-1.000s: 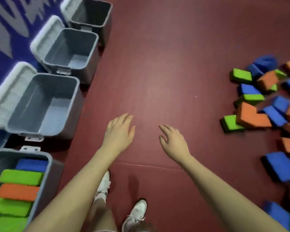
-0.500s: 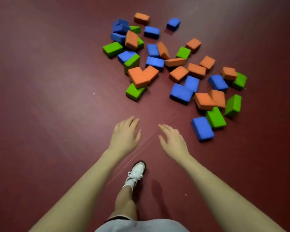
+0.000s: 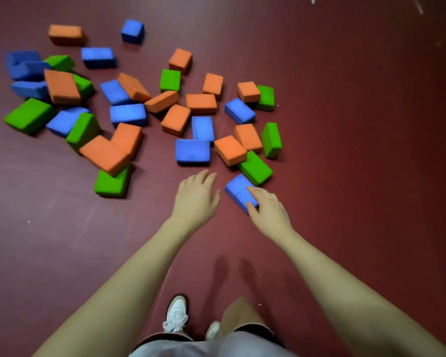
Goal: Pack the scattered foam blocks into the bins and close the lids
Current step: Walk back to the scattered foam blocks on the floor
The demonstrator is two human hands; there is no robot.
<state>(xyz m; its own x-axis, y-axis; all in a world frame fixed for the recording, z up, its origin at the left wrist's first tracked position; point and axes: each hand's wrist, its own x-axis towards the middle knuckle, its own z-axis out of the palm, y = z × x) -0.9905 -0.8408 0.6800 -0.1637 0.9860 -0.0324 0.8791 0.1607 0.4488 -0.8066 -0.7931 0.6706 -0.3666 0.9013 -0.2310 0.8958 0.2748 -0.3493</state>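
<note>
We see no readable writing. Our right hand [image 3: 269,211] is over the near end of a blue foam block [image 3: 238,191] on the dark red floor [image 3: 358,124]; thumb at its near corner, fingers [image 3: 255,190] lying across the top, loosely bent, and we cannot tell if they grip it. Our left hand [image 3: 196,198] hovers just left of that block, fingers released, holding nothing. A green foam block [image 3: 256,168] touches the blue one's far end. The remaining orange, blue and green foam blocks [image 3: 129,119] lie scattered beyond. White sneaker [image 3: 176,315] below.
</note>
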